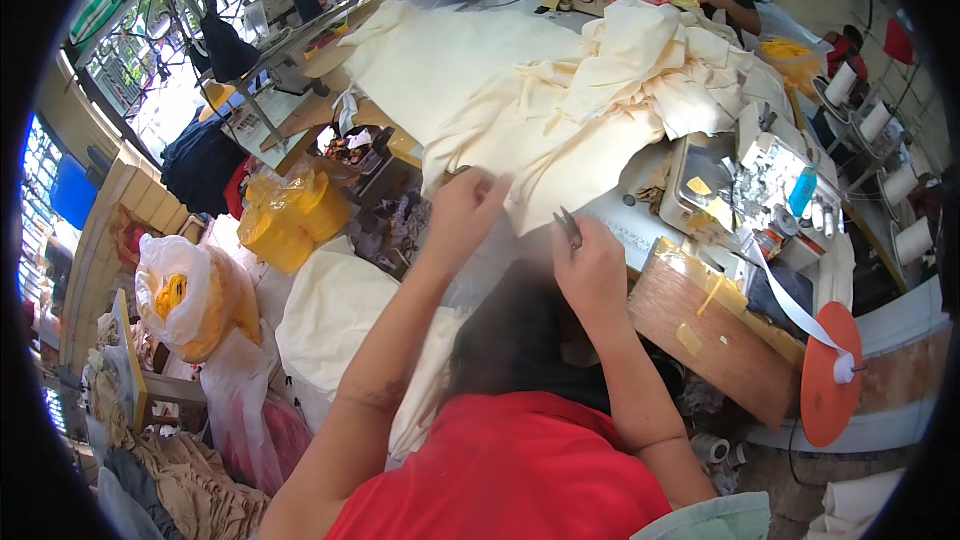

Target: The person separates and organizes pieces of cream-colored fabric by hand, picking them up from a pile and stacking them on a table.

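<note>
Two hands at the near edge of one cream cloth [560, 105], one pair of dark snips in use position.
Count: one orange disc [829, 376] with white tape, right of the hands; four white thread cones [875, 123], farther right; one white plastic bag [190, 290] and one yellow bundle [293, 218], left; two other people, beyond. The bench [622, 231] is pale, with cloth spread over it; barred windows [125, 70] stand at far left. The cloth lies directly ahead of both hands. The right hand [592, 270] grips the snips [567, 224], blades toward the cloth's corner; the left hand [466, 202] has bent fingers at its edge, pinch cannot be determined.
</note>
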Demonstrator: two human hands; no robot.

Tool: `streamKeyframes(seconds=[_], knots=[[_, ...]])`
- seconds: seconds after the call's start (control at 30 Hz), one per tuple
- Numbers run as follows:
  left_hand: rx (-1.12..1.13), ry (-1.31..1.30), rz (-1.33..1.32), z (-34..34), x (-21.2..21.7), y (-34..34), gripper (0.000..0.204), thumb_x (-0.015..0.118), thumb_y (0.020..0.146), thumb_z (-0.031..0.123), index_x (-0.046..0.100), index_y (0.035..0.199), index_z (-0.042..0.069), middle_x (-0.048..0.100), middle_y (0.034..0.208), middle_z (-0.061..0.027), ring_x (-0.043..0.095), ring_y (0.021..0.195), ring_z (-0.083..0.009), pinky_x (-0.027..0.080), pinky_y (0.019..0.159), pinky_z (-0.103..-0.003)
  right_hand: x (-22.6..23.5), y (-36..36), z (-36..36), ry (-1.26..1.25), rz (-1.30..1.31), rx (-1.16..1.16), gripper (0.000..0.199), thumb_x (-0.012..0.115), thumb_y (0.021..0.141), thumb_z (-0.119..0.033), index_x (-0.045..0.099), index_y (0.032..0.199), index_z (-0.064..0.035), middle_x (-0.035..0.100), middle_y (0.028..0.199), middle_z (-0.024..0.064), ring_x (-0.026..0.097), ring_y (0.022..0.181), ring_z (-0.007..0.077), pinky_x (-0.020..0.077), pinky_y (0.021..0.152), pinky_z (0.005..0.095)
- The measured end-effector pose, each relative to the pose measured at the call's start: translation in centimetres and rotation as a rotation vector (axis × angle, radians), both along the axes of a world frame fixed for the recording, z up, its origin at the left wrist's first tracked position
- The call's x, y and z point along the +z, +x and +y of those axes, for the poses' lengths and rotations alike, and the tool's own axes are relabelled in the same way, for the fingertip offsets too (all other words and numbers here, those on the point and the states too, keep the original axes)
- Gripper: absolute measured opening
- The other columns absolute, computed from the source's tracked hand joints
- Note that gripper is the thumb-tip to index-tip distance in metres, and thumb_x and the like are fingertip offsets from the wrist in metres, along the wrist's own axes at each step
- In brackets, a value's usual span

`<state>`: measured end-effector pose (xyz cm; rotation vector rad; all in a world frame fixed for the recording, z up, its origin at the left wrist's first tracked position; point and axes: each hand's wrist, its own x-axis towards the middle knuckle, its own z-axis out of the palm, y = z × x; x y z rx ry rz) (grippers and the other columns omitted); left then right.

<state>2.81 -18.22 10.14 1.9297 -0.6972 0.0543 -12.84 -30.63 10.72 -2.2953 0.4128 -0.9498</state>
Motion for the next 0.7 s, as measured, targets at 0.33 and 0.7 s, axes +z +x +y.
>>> streamKeyframes(seconds=[0.33, 0.7], knots=[[0.084, -0.253, 0.021, 10.2, 5.9, -3.4, 0.010, 0.075, 0.090, 0.011, 0.071, 0.090, 0.003, 0.062, 0.074, 0.0034, 0.052, 0.065, -0.0036, 0.040, 0.058, -0.021, 2.6, -1.1, -3.2, 0.041, -0.085, -0.103, 0.028, 0.074, 0.085, -0.013, 0.062, 0.107, 0.0002, 0.067, 0.092, 0.0185, 0.066, 0.080, 0.0346, 0.0524, 0.071, 0.0445], [0.464, -0.586, -0.539, 39.2, 15.1, -12.7, 0.028, 0.063, 0.101, 0.024, 0.062, 0.113, -0.001, 0.064, 0.108, -0.0075, 0.060, 0.101, -0.0161, 0.048, 0.092, -0.031, 8.7, 6.6, 3.1, -0.165, -0.202, 0.572, 0.073, 0.081, 0.080, -0.024, 0.049, 0.144, -0.0105, 0.045, 0.149, 0.0205, 0.052, 0.130, 0.0388, 0.0473, 0.103, 0.0430]])
